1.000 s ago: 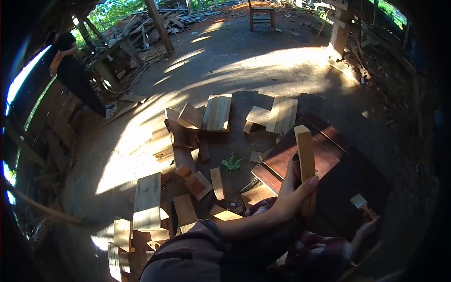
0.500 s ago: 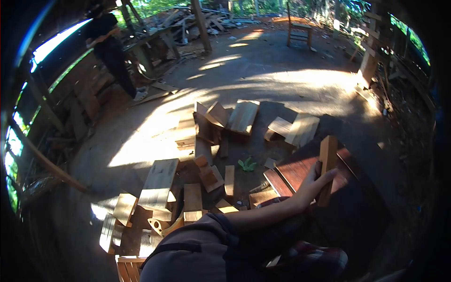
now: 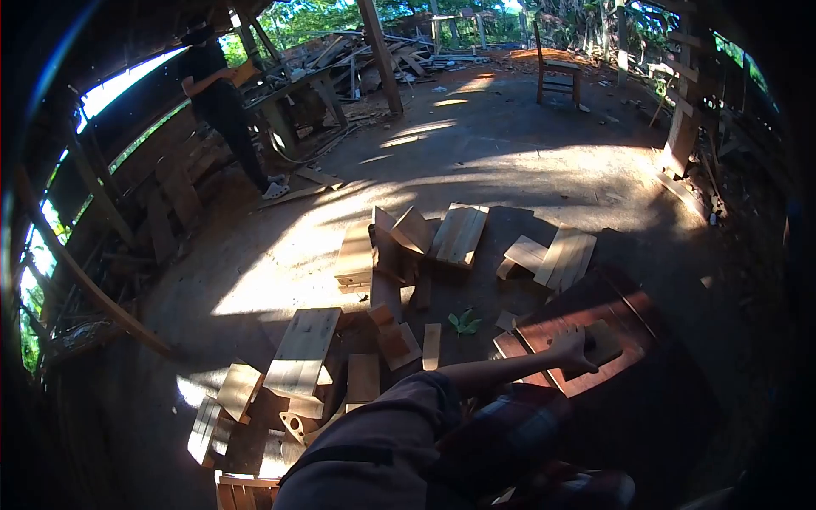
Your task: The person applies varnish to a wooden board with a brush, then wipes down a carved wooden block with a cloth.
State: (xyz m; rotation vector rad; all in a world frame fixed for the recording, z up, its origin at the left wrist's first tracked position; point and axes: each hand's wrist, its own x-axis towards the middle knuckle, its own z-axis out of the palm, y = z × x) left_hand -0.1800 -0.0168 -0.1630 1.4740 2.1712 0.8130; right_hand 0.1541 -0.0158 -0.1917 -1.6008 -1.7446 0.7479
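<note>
My left hand (image 3: 573,348) reaches out to the right, fingers wrapped around a brown wooden block (image 3: 606,342). The block is low over the reddish-brown wooden board (image 3: 544,330) and appears to rest on it. Sunlight falls across part of that board, and its near side is in deep shade. My right hand is out of view. Close to my forearm stands a narrow wood piece (image 3: 432,347), with a green leaf (image 3: 464,322) on the ground beside it.
Several wood offcuts lie ahead and left, including a wide plank (image 3: 303,350) and a pale block (image 3: 460,235). A chair (image 3: 558,81) stands far back. At the left, another person (image 3: 223,110) holds a wood piece beside a workbench (image 3: 280,106). Posts flank the floor.
My left hand has lowered the wooden block from upright to lying flatter over the reddish board. The view has tilted up slightly, so the scene sits lower and further right.
</note>
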